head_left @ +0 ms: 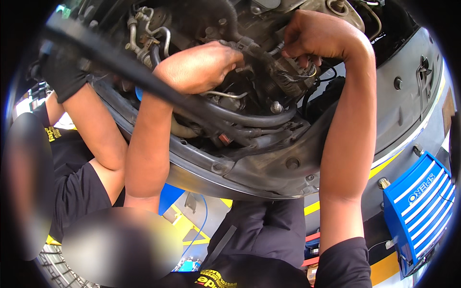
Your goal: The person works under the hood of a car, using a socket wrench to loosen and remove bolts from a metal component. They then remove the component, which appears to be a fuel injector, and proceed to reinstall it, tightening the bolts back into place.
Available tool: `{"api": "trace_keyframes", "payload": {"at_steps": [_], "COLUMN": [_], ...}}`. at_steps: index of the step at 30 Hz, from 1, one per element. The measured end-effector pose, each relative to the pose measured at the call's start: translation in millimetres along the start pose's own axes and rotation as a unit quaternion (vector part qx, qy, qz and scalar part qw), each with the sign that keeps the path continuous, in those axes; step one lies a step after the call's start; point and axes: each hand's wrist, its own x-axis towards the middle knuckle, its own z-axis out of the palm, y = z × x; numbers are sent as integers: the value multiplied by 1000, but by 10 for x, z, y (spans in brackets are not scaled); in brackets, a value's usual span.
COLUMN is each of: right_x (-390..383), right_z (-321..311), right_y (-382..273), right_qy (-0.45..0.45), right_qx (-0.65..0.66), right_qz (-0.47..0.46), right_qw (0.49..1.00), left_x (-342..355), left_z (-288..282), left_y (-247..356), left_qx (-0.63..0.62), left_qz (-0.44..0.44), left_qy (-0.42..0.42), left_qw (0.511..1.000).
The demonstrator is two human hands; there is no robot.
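Note:
Both my arms reach into a car's open engine bay. My left hand (201,67) is closed, knuckles up, with its fingertips at a dark hose fitting (247,45); what lies inside the fingers is hidden. Farther right, my right hand (324,38) bends down at the wrist, thumb and fingers curled together beside a small pipe end (276,49). Just below those fingers sits a dark engine part with a wire bundle (300,77), one wire yellow. Whatever the right fingers pinch cannot be made out. A thick black hose (254,119) curves beneath both hands.
A blurred long black bar (120,72) slants across my left wrist. At left, a co-worker's black-gloved hand (65,77) reaches into the bay. The car's front edge (240,181) curves before me. A blue tool chest (422,211) stands on the right, and a blue cable (205,216) hangs below.

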Motion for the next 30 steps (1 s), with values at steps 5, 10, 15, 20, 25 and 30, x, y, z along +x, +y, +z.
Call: {"api": "trace_keyframes", "payload": {"at_steps": [5,10,15,20,25,30], "right_x": [25,28,4,-7,19,-104], "right_z": [-4,-30,-7,44,86,259], "right_y": [92,198,191,161,190,314], "right_qy": [11,19,31,41,51,95], "right_qx": [22,39,49,57,57,58], "right_qz": [-26,-24,-24,-29,-32,-62], "right_qw": [999,999,998,997,997,992], "left_x": [60,419,438,645,711,786], "left_z": [310,709,1102,1181,1372,1147], "left_y": [-70,-37,-221,-466,-485,-179], "left_qx": [28,33,99,133,92,161], "left_qz": [-67,-216,-144,-142,-169,-207], "left_qy": [-23,-102,-27,-154,-51,-95], "left_qw": [997,971,984,969,980,960]}}
